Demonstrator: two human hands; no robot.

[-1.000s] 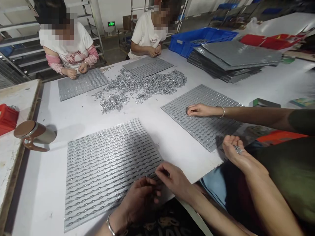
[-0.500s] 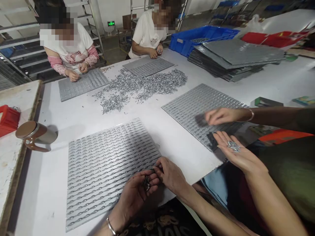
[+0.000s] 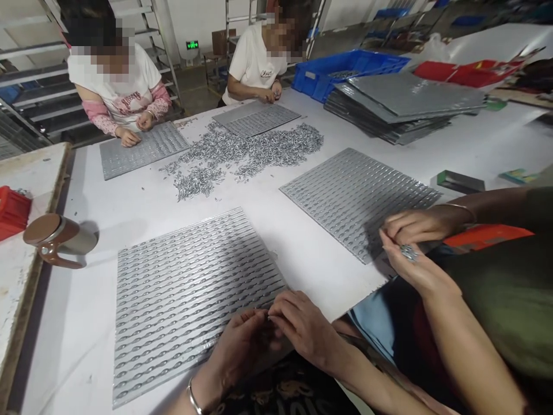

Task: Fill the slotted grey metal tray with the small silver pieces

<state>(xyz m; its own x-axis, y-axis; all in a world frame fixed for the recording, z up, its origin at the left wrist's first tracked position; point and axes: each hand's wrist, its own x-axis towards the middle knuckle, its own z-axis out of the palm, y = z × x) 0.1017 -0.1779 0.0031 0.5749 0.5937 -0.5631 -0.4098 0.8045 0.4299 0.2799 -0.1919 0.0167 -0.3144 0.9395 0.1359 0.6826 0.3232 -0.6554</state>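
In front of me lies a grey ridged board [image 3: 181,294], set with rows of small oval metal pieces. Over its near right corner, my left hand [image 3: 242,349] is curled, palm up, around a few loose metal pieces that its fingers now mostly hide. My right hand [image 3: 305,331] meets it at the fingertips, thumb and forefinger pinched together. A tiny glint shows at that pinch, seemingly one small metal piece. Beyond the board's far edge is a loose pile of the same pieces [image 3: 259,153].
To my right, a co-worker's hands [image 3: 415,230] hold metal pieces beside another board [image 3: 354,199]. Two people work across the table. A brown-lidded mug [image 3: 64,239] stands left. Stacked boards [image 3: 410,101] and a blue crate [image 3: 319,78] are at the back right.
My right hand has shifted slightly down, and my left fingers have closed over the pieces that showed in the palm. The co-worker's right hand has moved from the board to their left palm.
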